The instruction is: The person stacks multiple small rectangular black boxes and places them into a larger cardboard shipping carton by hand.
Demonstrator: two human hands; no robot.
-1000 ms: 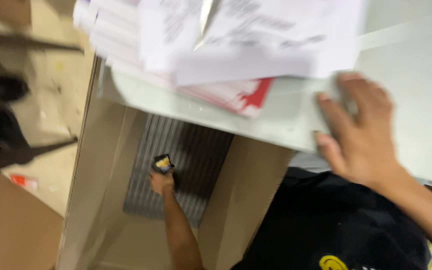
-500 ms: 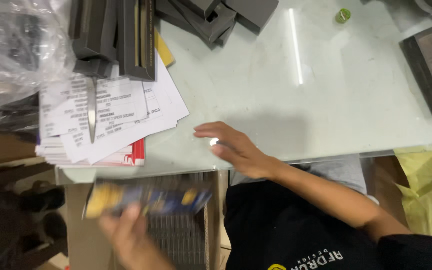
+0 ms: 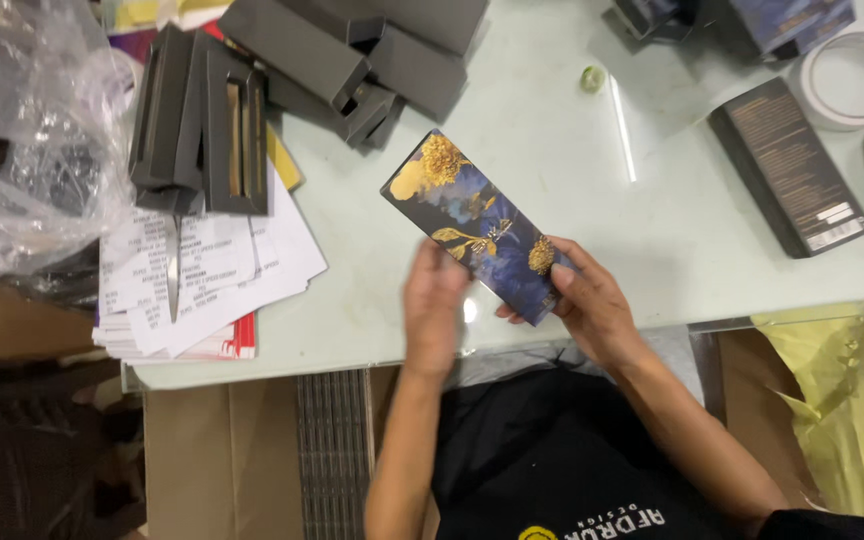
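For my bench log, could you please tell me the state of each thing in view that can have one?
Floral box: closed, flat, held by both hands.
Left hand: gripping the box's near end.
Right hand: gripping the same end.
Dark box: closed, lying flat.
Grey sleeves: open-ended, piled.
Tape roll: lying flat.

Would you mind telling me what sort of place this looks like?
Probably a packing bench: a floral box in both hands, grey box inserts piled behind, a tape roll and paper sheets alongside.

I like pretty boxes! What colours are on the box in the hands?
Dark blue box with gold flowers, seen in the head view.
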